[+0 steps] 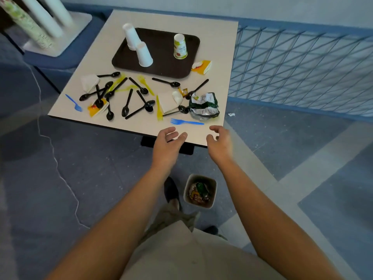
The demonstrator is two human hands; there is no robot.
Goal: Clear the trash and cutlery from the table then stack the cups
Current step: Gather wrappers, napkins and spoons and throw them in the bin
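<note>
Head view has both hands empty: the left hand (169,139) and the right hand (219,140) hover over the near edge of the counter (141,127), fingers loosely curled, gripping nothing. Nothing looks cleared yet. Closest to them lie a blue fork (186,122) and, just beyond it toward the right corner, a crumpled foil wrapper (204,106) with a black spoon (183,109) touching its left side.

The opening pick is probably that wrapper, since the small bin (187,196) stands on the floor just below this edge, already holding trash. Best to close the right hand around the whole bundle from above and lift straight, so the spoon and the napkin (168,102) beside it are not dragged off the edge. The left hand could meanwhile pinch the blue fork by its handle. Where cutlery should go is not visible.

The upturned white cups (143,55) and a printed cup (180,46) wait on the dark tray (161,65) farther back.
</note>
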